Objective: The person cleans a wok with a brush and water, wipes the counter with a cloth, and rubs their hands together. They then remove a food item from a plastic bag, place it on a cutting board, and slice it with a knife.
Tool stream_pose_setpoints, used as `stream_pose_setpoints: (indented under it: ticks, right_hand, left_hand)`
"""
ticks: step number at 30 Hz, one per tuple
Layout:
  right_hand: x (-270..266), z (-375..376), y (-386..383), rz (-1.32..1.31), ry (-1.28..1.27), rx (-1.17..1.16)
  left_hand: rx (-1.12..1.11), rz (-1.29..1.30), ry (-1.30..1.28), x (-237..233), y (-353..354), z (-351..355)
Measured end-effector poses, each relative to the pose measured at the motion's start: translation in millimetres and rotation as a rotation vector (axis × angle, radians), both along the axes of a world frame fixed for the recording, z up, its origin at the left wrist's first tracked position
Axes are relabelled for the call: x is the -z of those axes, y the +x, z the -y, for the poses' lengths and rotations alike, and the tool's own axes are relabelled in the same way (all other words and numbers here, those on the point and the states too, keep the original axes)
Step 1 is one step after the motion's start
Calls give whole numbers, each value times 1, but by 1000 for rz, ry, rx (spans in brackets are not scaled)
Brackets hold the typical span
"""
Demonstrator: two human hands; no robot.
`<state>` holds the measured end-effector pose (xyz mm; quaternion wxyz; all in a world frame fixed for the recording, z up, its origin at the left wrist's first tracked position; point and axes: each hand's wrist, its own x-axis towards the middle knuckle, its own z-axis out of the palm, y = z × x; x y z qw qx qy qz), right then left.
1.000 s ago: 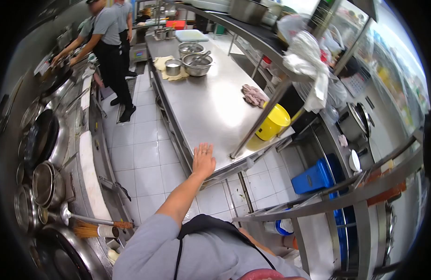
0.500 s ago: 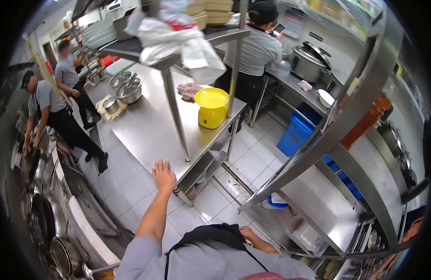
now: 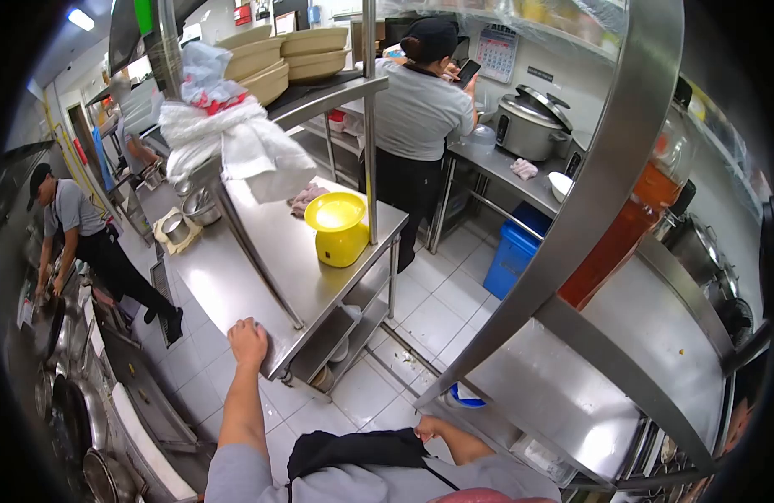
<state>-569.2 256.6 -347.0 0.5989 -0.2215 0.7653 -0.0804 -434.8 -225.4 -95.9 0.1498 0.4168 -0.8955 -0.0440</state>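
Note:
My left hand (image 3: 249,342) rests on the near corner of the steel table (image 3: 274,289), arm stretched out and fingers laid over the edge, holding nothing I can see. Close against the black apron (image 3: 358,457) at my waist is my right hand (image 3: 427,429); its fingers are curled, and whatever may be in them is hidden. A yellow kitchen scale (image 3: 337,230) with a round pan stands on the table. Behind it lies a crumpled pinkish cloth (image 3: 307,199). White towels (image 3: 236,151) hang from the shelf above the table.
A steel rack (image 3: 571,394) rises on my right. Beyond it stands a blue bin (image 3: 511,258). One person (image 3: 416,109) holds a phone by the rice cooker (image 3: 529,126). Another person (image 3: 85,226) works at the stove side on the left, with pans (image 3: 106,478) nearby.
My view has shifted, so the table, scale and towels appear further left and nearer. My left hand stays at the table corner, its fingers less spread. My right hand remains by the apron.

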Motion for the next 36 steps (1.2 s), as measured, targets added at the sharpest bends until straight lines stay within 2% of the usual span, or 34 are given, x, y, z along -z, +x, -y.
stream_pose_setpoints:
  ticks: [1,2,4,7,10,12,13,14,17,19,21,24,25,27,28,29,30,31,32,33,35,36]
  right_hand:
    - [-1,-6,-1,-23,-24,-59]
    - [1,-11,-1,15,20,34]
    - [5,-24,6,106,105,230]
    - [13,-56,28,8,120,546]
    - [23,-82,45,100,149,248]
    - [97,-90,48,0,249,253]
    - [102,-89,48,-45,300,247]
    - [105,-94,42,-60,145,83]
    - [65,-53,15,8,148,326]
    - [49,-26,0,-151,48,145]
    - [29,-7,-6,-217,-137,315]
    - [-8,17,-5,-237,-226,362]
    - [-12,19,-6,-233,-215,294]
    - [-4,13,1,-214,-198,258]
    - [0,6,2,-221,-174,271]
    - [10,-1,3,-224,-153,278]
    - [15,-8,10,-218,-135,270]
    - [0,-23,16,-308,-186,339]
    - [-36,-40,26,-314,-194,425]
    - [-7,-49,26,-290,-155,453]
    - [-57,-75,41,-126,-18,671]
    - [-16,-96,47,-257,-219,442]
  left_hand:
    - [-16,-32,-57,7,-4,4]
    - [-108,16,-12,8,-8,1]
    - [-151,29,61,4,-12,-6]
    - [-166,56,117,-4,-14,-8]
    - [-150,35,103,-7,-14,-6]
    - [-155,12,96,0,-14,-7]
    - [-153,2,95,3,-14,-9]
    - [-152,-4,87,4,-14,-8]
    - [-147,-12,58,6,-11,-3]
    - [-147,-22,59,9,-11,-2]
    - [-148,-30,52,10,-12,-2]
    - [-144,-26,37,15,-4,5]
    - [-107,-14,30,19,-6,5]
    - [-50,78,37,10,0,1]
    - [1,-3,-66,30,1,15]
    - [-63,-20,-154,41,-1,17]
    - [-80,58,-203,31,-1,10]
    - [-29,288,-339,32,-2,15]
    - [46,390,-449,29,1,15]
    - [109,486,-560,27,3,15]
    - [75,317,-458,36,0,27]
    - [47,235,-391,44,-1,33]
